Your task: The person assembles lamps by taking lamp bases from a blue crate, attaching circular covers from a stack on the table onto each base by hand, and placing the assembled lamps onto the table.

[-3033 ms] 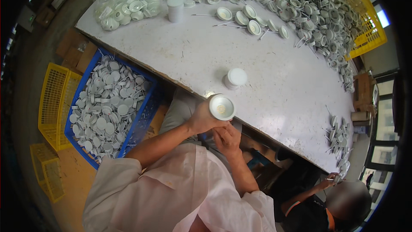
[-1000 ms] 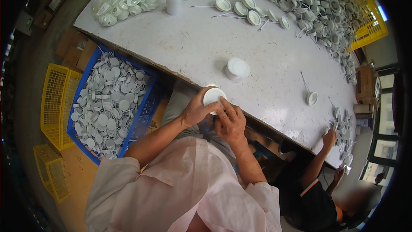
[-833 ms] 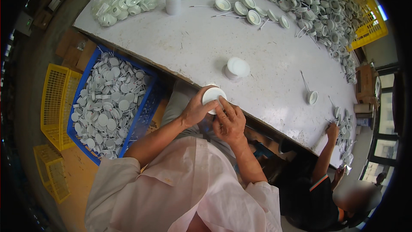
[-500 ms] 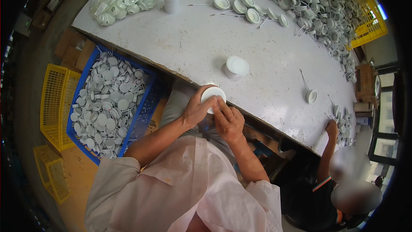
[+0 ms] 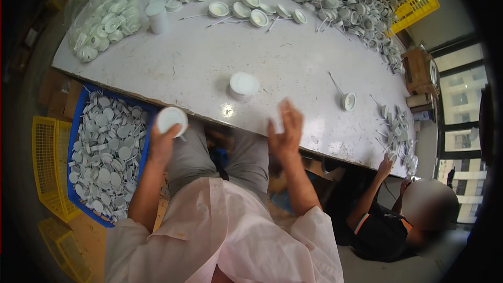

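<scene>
My left hand grips a round white lamp, its flat disc face up, near the right rim of a blue crate. The crate is heaped with similar round white lamps with short leads. Over the table's near edge, my right hand is raised with its fingers apart and nothing in it, slightly blurred. Beyond it to the left, a short stack of translucent white discs stands on the table. Further right, an open white cup-shaped housing lies with its wire stretched out.
A big pile of white housings covers the far right, beside a yellow crate. Several housings, a plastic bag of white rings and a disc stack lie far left. Yellow crates stand left. A co-worker sits right, handling housings.
My hands have parted: the left carried the lamp leftward to the blue crate, while the right let go and opened over the table edge. The whole view has shifted. The co-worker's second hand now shows.
</scene>
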`<state>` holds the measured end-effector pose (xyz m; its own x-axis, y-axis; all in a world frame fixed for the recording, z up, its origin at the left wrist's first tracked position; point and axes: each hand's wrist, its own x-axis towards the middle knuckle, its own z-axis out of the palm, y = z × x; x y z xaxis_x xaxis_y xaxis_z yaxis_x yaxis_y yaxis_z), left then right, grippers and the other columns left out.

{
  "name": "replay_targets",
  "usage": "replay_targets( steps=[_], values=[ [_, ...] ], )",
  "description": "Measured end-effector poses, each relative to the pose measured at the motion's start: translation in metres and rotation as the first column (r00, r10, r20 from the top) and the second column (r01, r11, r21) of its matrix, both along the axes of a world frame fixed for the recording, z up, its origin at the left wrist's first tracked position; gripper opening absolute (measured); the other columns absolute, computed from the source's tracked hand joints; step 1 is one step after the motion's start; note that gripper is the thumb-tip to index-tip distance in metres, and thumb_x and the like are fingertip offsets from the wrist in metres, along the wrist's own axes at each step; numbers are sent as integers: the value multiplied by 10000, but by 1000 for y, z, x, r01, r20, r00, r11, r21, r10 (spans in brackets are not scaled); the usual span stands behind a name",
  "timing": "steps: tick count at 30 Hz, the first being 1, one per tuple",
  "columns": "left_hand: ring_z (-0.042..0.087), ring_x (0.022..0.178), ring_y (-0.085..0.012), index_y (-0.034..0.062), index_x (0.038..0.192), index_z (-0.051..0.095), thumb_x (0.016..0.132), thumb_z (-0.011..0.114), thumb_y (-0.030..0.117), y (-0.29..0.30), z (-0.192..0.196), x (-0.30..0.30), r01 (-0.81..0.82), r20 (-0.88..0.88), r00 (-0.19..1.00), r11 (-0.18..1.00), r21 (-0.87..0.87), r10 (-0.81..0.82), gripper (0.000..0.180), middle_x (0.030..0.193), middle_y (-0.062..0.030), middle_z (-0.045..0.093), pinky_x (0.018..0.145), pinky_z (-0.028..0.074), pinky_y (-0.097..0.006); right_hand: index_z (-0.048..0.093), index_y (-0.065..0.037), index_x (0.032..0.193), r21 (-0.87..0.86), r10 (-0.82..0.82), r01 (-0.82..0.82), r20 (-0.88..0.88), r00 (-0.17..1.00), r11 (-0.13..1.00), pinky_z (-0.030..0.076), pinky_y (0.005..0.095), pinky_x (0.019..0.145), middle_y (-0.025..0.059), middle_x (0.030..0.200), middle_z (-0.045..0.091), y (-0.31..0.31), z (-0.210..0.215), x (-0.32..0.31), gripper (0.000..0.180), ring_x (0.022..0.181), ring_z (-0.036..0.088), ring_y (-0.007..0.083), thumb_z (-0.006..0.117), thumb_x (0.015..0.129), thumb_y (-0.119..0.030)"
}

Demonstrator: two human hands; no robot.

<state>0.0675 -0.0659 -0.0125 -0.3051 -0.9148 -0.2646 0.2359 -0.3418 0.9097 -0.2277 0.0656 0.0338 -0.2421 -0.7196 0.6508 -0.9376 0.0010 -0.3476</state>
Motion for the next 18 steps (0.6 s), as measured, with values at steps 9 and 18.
replay_targets(
  steps=[9,18],
  values=[
    [620,954,-274,11,1239,448,803,633,12,-68,-125,280,-506,229,857,839,202,462,473,1132,-141,566,719,511,-327,345,36,1356,372,-887,809,109,448,455,389,458,979,278,1308,430,44,-34,-250,927,1194,438,412,773,649,-382],
    [588,1001,-236,10,1273,492,874,613,207,-99,-150,452,-606,809,179,710,-359,561,461,1205,-125,549,797,503,-332,294,94,1369,250,-716,697,463,523,672,353,371,1042,248,1372,390,55,-42,-231,889,1284,389,341,756,705,-277]
  ],
)
